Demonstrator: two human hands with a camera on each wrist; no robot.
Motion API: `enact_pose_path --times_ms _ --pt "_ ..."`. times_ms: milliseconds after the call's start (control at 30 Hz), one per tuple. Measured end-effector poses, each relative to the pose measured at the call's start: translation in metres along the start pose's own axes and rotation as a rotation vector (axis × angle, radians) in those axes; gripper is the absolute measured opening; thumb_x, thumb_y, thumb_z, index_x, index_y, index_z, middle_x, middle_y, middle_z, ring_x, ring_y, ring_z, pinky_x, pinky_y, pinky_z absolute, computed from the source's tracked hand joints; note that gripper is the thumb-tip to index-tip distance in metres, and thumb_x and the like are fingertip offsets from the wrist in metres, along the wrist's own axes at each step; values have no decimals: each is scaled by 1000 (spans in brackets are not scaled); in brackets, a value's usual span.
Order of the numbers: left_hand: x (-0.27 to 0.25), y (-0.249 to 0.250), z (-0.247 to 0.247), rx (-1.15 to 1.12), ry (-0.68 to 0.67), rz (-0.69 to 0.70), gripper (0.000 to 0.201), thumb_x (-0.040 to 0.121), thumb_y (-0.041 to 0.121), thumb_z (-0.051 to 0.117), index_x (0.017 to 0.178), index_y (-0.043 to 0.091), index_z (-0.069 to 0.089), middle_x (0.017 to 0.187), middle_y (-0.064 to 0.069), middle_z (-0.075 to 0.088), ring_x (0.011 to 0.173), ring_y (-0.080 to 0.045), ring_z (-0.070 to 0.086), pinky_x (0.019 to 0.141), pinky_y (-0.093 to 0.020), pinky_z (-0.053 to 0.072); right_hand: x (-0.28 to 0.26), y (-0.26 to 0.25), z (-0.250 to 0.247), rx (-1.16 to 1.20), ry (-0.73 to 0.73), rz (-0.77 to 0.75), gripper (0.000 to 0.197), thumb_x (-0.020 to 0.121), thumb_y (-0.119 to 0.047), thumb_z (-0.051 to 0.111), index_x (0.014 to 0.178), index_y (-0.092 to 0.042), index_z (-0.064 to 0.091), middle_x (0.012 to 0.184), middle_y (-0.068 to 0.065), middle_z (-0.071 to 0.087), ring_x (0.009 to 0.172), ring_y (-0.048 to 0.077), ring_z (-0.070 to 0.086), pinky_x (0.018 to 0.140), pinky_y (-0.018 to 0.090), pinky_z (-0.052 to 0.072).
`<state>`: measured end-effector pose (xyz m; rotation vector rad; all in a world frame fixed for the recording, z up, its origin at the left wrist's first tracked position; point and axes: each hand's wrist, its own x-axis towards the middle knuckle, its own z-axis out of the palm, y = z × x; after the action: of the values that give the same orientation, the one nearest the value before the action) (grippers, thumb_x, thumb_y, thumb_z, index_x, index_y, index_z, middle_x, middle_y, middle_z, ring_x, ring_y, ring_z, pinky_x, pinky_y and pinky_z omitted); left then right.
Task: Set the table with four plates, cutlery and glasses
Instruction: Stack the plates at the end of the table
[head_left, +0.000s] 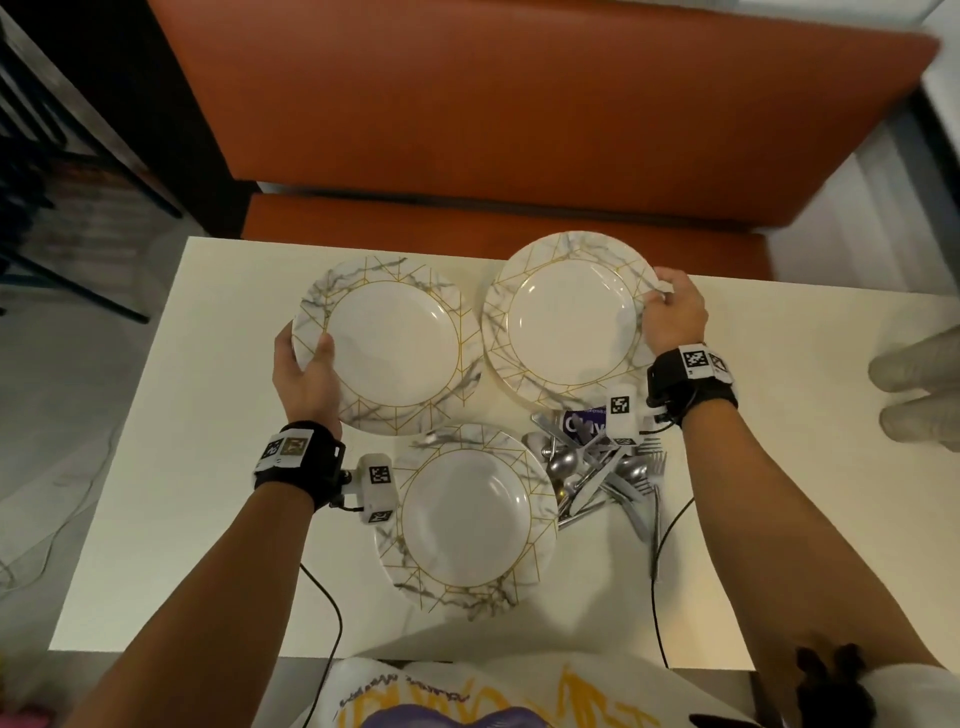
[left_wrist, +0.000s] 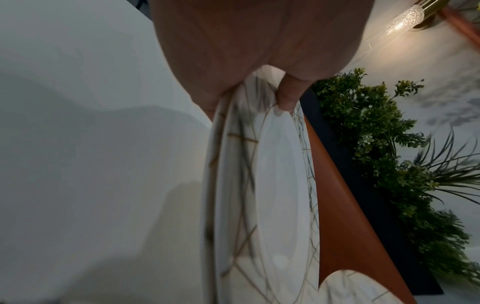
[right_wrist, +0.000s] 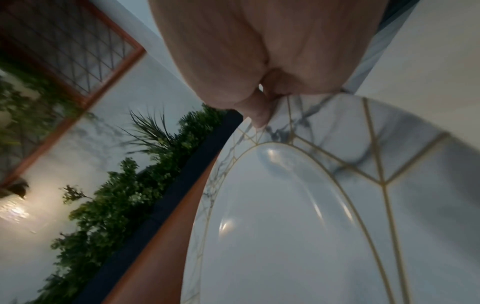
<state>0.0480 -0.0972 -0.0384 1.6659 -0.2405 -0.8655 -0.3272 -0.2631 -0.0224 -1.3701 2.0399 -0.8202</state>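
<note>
Three white marble-patterned plates with gold lines show in the head view. My left hand (head_left: 306, 358) grips the left plate (head_left: 395, 343) by its left rim, thumb on top, and holds it a little above the table. My right hand (head_left: 670, 306) grips the right plate (head_left: 566, 317) by its right rim, raised over the far table edge. The third plate (head_left: 467, 514) lies flat near the front. A pile of steel cutlery (head_left: 597, 478) lies to its right. The left wrist view shows my thumb (left_wrist: 285, 96) on the plate (left_wrist: 280, 195); the right wrist view shows fingers (right_wrist: 259, 115) on the rim (right_wrist: 298, 226).
The white table (head_left: 182, 467) has bare surface to the left and right. Two clear glasses (head_left: 914, 364) lie at the far right edge. An orange bench (head_left: 519, 104) runs behind the table. A purple label (head_left: 584, 423) sits under the cutlery. Wrist cables trail over the front edge.
</note>
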Motion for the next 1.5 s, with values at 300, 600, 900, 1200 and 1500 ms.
enact_pose_path --times_ms 300,600,900,1200,1500 --pt "-30 -7 13 -36 -98 -70 54 100 25 63 151 37 47 154 3 50 140 -19 48 119 -44 37 -37 -5 7 58 -89 34 36 91 -16 49 120 -30 67 116 7 70 103 30 68 89 45 59" --pt "-59 -16 16 -70 -172 -179 22 105 23 52 125 30 57 152 -1 49 144 -23 41 121 -50 30 -118 -2 55 -6 -208 24 32 104 -13 44 134 -17 54 113 11 67 86 20 57 70 22 42" --pt "-78 -29 -7 28 -243 -206 55 93 31 74 141 42 50 151 9 48 136 -20 44 113 -50 32 -153 -11 69 -52 -195 -1 32 102 -15 52 132 -16 65 124 10 69 110 27 65 80 19 40" --pt "-75 -42 -47 72 -62 3 44 94 24 75 134 32 57 128 14 62 128 -16 56 115 -42 44 -170 13 61 -99 -409 -57 35 99 -10 46 126 -19 65 123 7 69 113 26 64 95 34 53" --pt "-57 -32 -67 37 -44 74 44 90 30 76 132 31 62 132 5 67 125 -18 63 110 -45 51 -195 43 74 -730 -616 -482 53 89 -35 63 138 -21 52 136 8 54 126 34 44 106 46 40"
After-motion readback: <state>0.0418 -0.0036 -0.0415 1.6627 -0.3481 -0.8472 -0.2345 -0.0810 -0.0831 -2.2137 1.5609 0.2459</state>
